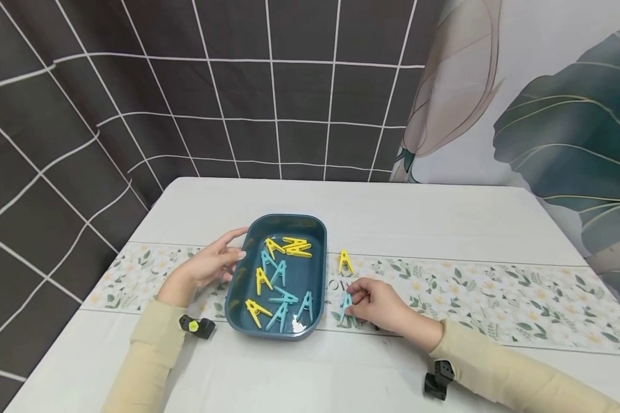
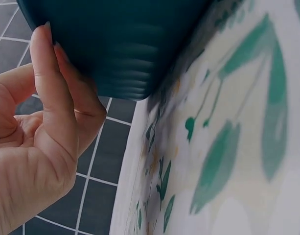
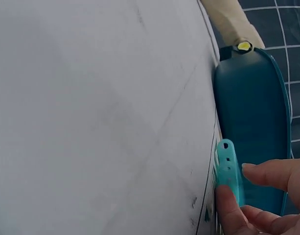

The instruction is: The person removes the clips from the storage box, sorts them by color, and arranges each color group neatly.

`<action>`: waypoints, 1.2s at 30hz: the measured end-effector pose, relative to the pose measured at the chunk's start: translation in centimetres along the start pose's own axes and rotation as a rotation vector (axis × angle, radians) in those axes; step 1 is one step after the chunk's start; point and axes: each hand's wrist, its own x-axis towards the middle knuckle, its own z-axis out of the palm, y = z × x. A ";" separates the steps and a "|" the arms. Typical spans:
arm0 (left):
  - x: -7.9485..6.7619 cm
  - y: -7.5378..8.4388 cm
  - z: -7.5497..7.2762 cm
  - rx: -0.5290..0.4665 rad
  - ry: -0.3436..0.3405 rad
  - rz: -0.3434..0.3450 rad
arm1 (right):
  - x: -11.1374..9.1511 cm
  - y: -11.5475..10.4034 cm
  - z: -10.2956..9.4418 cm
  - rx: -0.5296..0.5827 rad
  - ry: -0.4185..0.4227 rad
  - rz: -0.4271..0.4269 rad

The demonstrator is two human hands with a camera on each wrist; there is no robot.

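A dark teal tub (image 1: 321, 258) stands on the table, with several yellow clothespins (image 1: 255, 310) and light-blue clothespins (image 1: 277, 315) lying inside. At its left wall, my left hand (image 1: 212, 265) holds the rim, thumb on the edge and other fingers along the outside (image 2: 57, 112). To the right of the tub, my right hand (image 1: 379, 307) has thumb and fingers around one light-blue clothespin (image 3: 227, 159) low at the tabletop. One fingertip overlaps its lower part in the right wrist view, while another finger stands slightly apart. Just behind this hand lies a single yellow clothespin (image 1: 345, 261).
A floral runner (image 1: 475, 292) crosses the white table (image 1: 423, 218) beneath the tub. Behind and to the left hangs a dark gridded curtain (image 1: 237, 92); a leaf-patterned cloth (image 1: 589, 126) hangs at the right. Each wrist bears a small black camera (image 1: 196, 326).
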 end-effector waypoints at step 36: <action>-0.4 1.2 -0.3 0.045 -0.050 -0.037 | 1.5 -5.8 -0.5 -0.233 0.040 -0.462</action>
